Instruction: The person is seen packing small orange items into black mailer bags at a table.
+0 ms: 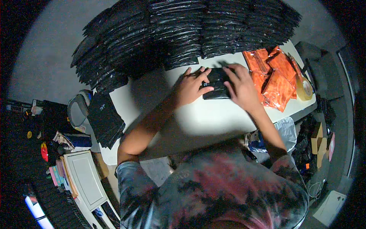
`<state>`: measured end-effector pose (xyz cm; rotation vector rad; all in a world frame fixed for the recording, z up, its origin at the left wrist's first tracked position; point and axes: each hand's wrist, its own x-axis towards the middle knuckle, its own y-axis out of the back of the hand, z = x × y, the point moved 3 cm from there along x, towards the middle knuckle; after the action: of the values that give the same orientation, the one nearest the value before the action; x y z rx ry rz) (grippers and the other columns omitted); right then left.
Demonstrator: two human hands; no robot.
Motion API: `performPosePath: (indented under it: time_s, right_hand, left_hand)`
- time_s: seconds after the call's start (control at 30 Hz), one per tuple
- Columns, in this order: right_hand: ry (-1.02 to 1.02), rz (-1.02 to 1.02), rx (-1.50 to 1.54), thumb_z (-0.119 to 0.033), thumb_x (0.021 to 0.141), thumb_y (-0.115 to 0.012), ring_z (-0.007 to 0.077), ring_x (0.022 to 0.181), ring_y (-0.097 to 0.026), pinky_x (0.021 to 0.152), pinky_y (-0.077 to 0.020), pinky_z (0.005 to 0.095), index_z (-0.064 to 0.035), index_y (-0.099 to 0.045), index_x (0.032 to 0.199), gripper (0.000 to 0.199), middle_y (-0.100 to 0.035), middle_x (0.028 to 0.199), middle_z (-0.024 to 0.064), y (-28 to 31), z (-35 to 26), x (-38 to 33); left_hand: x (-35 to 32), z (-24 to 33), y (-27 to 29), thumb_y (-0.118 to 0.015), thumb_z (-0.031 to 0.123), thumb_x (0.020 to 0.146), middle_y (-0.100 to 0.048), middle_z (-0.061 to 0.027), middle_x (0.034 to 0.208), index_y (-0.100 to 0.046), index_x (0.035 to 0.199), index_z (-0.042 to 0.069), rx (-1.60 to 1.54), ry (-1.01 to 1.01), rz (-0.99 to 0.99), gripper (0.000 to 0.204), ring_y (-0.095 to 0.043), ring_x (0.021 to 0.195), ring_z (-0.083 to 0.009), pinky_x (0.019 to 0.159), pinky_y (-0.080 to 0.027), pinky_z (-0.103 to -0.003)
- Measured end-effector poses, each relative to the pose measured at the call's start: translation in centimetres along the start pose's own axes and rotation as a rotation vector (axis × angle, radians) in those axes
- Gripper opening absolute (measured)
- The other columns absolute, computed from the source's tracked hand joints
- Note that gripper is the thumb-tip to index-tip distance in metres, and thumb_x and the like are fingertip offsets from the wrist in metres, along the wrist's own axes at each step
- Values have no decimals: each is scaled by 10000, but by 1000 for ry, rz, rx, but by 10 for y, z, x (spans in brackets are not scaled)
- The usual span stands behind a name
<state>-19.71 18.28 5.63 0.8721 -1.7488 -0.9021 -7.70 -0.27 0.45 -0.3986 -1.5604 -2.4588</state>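
A flat black folded packet [216, 91], shiny like plastic, lies on the white table [194, 118] in front of me. My left hand [191, 87] is at its left edge, fingers spread and thumb reaching toward the packet. At the right edge is my right hand [243, 87], its fingers stretched out and apart, with fingertips and thumb at the packet. Neither hand is closed round anything. Part of the packet is hidden under my fingers.
Tall stacks of black plastic-wrapped packets [175, 34] line the table's far side. To the right lie orange wrapped packets [280, 89] beside a roll of clear tape [305, 91]. Folded black cloth [105, 118] hangs at the left end. A white cabinet [85, 179] stands lower left.
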Motion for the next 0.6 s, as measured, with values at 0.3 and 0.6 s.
performPosePath:
  time_s: [0.3,0.6]
  right_hand:
    - [80,-306,-176,-410,1075,-430,404,1560,-207,1251,-199,587,37,-316,1573,679,-260,1674,209,-49,1,2]
    - [58,-162,71,-342,1045,-516,409,1552,-226,1255,-239,542,64,-368,1536,653,-260,1661,234,-31,2,-1]
  left_hand:
    - [-2,6,-8,-607,390,1007,-476,-134,1578,-468,1526,71,182,-56,16,625,-427,1473,-302,1196,-301,-576]
    - [-8,1,-2,-596,402,1018,-456,-119,1602,-511,1498,65,127,-28,-42,593,-389,1504,-275,1218,-260,-575]
